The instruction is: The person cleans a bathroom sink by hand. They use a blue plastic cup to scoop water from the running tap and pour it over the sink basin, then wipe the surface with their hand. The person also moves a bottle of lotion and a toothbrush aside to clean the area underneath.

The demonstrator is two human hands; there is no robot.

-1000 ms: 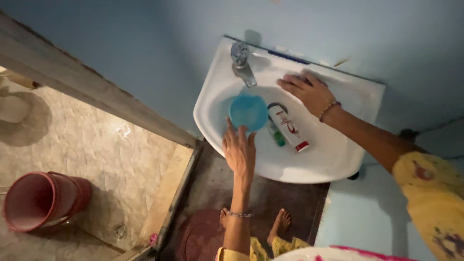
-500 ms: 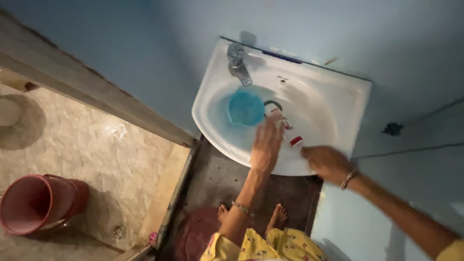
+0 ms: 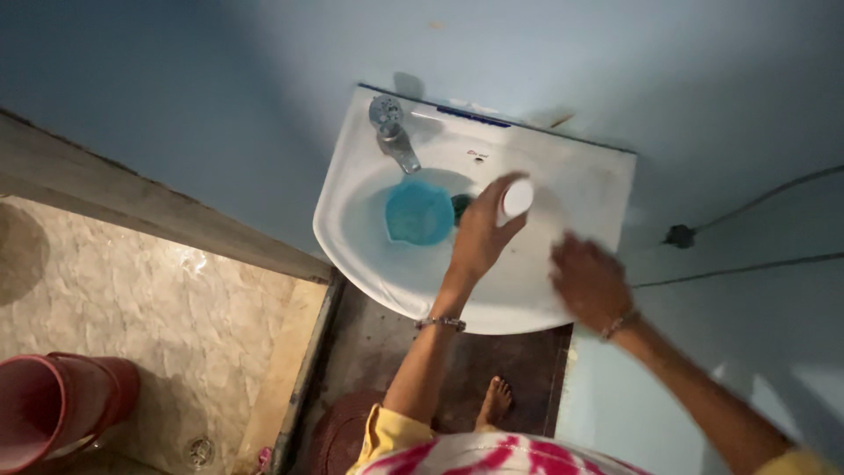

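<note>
A white wall-mounted sink (image 3: 594, 179) with a metal tap (image 3: 393, 134) fills the middle of the view. A blue cup (image 3: 419, 213) sits in the basin under the tap, with a small dark green item (image 3: 461, 206) just to its right. My left hand (image 3: 480, 237) is closed around a white tube (image 3: 516, 199), held up above the basin with its end facing me. My right hand (image 3: 590, 281) hovers blurred over the sink's front right rim, holding nothing, fingers loosely apart.
A pink bucket (image 3: 48, 412) stands at the bottom left on a marbled floor with a drain (image 3: 200, 451). A raised sill divides that floor from the dark floor under the sink, where a round mat (image 3: 341, 437) and my bare foot (image 3: 497, 400) show. A cable and fitting (image 3: 679, 236) run along the right wall.
My left hand left the blue cup, reached right, and lifted the white tube out of the basin. My right hand came off the sink's back rim to its front right.
</note>
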